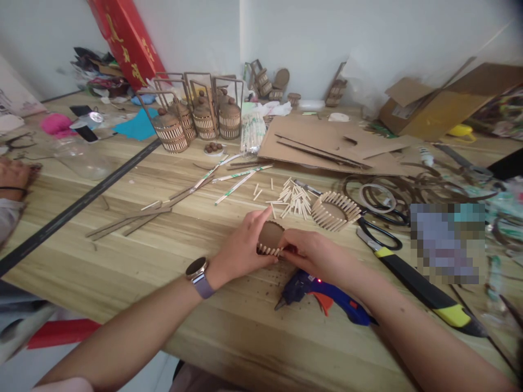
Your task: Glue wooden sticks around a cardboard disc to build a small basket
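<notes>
My left hand (243,247) is wrapped round the left side of a small round cardboard piece (270,235) with short sticks standing along its near edge. At that piece's right edge, my right hand (316,253) has its fingers pinched together on the rim; whether a stick is between the fingertips is hidden. Just beyond lies a pile of short wooden sticks (297,200), beside a ring of upright sticks on a round base (335,210). A blue glue gun (304,287) with a lit red light rests under my right forearm, its nozzle pointing left.
Scissors (382,237) and a black-yellow cutter (420,283) lie right. Behind are flat cardboard (327,142), stick-walled lanterns with handles (171,130) and paper-wrapped sticks (235,188). Dark strips (134,218) lie left. Another person's hand (14,177) rests at the far left.
</notes>
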A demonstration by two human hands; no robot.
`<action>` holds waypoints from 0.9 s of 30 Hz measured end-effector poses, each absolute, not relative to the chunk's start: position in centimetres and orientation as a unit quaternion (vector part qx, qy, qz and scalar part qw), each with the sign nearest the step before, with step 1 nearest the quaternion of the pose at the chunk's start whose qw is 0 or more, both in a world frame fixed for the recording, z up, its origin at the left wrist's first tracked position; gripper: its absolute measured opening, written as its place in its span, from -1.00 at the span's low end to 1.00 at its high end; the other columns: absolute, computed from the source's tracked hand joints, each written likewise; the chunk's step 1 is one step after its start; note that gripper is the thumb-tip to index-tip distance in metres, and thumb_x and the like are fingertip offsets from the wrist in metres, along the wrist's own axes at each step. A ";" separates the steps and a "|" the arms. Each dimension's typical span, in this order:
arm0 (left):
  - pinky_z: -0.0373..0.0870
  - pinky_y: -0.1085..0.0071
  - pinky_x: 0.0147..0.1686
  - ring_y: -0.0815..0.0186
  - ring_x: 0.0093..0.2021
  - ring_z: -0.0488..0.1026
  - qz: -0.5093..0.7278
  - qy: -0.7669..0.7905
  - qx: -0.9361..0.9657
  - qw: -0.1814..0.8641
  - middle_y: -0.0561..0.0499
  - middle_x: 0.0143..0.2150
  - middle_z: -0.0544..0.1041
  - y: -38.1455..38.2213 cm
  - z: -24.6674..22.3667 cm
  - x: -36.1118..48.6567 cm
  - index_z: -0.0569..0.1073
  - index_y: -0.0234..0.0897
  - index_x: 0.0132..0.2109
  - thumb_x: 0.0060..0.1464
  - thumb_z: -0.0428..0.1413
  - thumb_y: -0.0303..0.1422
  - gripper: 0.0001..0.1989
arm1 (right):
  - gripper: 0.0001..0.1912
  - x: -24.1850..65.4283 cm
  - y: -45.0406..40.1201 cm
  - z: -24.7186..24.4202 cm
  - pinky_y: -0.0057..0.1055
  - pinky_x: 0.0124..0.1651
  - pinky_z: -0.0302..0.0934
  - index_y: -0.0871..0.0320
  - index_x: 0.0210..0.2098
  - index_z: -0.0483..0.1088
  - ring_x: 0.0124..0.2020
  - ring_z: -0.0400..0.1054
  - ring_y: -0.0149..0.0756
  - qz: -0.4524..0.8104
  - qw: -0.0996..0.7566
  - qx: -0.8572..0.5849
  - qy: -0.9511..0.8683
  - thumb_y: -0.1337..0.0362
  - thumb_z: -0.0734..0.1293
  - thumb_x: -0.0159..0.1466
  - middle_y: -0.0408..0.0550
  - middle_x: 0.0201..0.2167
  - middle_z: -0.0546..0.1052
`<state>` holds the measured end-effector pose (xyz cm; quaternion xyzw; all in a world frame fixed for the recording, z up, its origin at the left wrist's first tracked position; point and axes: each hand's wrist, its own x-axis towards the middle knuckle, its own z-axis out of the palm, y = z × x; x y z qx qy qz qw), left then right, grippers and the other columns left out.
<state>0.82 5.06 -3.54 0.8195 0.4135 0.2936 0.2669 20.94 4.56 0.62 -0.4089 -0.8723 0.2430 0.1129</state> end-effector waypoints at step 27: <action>0.26 -0.12 0.19 -0.11 0.31 0.16 0.269 0.382 0.841 0.272 -0.24 0.32 0.11 5.5 -3.4 0.2 -0.24 0.02 0.39 -0.14 0.40 -0.38 0.18 | -0.90 21.0 4.5 0.6 -0.49 -0.40 0.08 0.13 -0.38 0.31 -0.47 0.26 -0.38 0.235 0.099 -0.402 -0.880 0.39 0.24 0.27 -0.16 -0.46 0.43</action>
